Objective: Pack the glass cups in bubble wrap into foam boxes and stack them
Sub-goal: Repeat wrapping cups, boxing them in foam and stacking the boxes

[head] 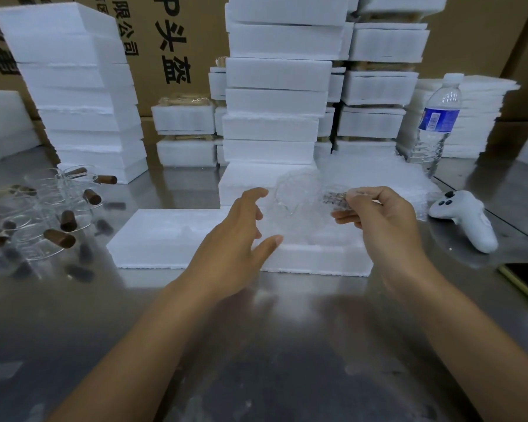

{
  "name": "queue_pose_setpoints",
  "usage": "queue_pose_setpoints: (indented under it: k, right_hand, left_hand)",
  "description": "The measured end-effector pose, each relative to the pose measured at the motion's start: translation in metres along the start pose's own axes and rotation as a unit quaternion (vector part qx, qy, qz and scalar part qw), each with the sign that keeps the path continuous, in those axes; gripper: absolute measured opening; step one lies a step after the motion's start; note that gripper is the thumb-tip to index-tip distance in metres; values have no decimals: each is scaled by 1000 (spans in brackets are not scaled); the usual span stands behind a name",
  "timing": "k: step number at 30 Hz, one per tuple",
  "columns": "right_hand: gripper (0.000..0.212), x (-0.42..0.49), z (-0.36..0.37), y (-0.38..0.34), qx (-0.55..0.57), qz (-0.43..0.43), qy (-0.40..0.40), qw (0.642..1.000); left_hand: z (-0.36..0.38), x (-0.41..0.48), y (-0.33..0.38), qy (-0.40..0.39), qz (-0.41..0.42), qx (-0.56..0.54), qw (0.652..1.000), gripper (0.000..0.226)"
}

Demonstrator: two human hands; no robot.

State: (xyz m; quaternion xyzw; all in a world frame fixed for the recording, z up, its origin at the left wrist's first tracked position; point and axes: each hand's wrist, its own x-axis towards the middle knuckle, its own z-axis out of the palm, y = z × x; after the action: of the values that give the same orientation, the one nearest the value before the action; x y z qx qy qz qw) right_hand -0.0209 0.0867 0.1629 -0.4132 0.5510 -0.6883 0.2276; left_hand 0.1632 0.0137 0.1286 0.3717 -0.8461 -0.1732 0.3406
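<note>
Stock at the packing bench, largest item first.

- Table (256, 345): brushed steel, reflective; bears everything listed below.
- Cardboard cartons (177, 41): brown, printed with black characters, standing as a wall behind the bench.
- Centre stack of foam boxes (275, 102): white, closed, piled high at the back of the bench.
- Left stack of foam boxes (73, 86): white, leaning slightly.
- Right stacks of foam boxes (378, 86): white, with brownish contents showing between the layers.
- Pile of foam sheets (476, 117): thin, white, behind the bottle.
- Open foam box (165, 239): white, lying flat just in front of the person, moulded recesses facing up.
- Bubble wrap sheets (378, 175): clear, heaped behind the open box on the right.
- Glass cups (43, 214): clear, with brown handles, clustered unwrapped at the left.
- Water bottle (436, 123): clear plastic, blue label, upright.
- Controller (467, 220): white, lying on the bench at the right.
- Wrapped cup (302, 202): one glass cup in bubble wrap, held in the air above the right part of the open box.
- Right hand (384, 214): fingers and thumb pinch the wrapped cup at its handle end.
- Left hand (238, 236): fingers spread and straight, holding nothing, just beside the cup; contact cannot be judged.
</note>
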Motion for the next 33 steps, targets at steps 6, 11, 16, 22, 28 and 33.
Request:
queue_pose_setpoints:
  k: [6,11,16,22,28,33]
  right_hand:
    - [8,-1,0,5,-47,-23,-56,997]
    - [6,0,4,13,-98,-30,-108,989]
    - [7,7,-2,21,-225,-71,-131,963]
    - [17,10,-10,27,-312,-118,-32,942]
    - [16,13,-11,36,-354,-105,-39,929]
    - [25,17,-13,36,-394,-111,-16,912]
  left_hand:
    - [2,1,-1,12,25,-1,1000,70]
    - [2,4,-3,20,15,-30,999,71]
    - [2,4,-3,23,5,-33,999,65]
    - [1,3,-3,23,12,-27,999,57]
    - [-1,3,-1,16,-1,-22,1000,54]
    - [-16,7,-2,53,-41,-52,996,79]
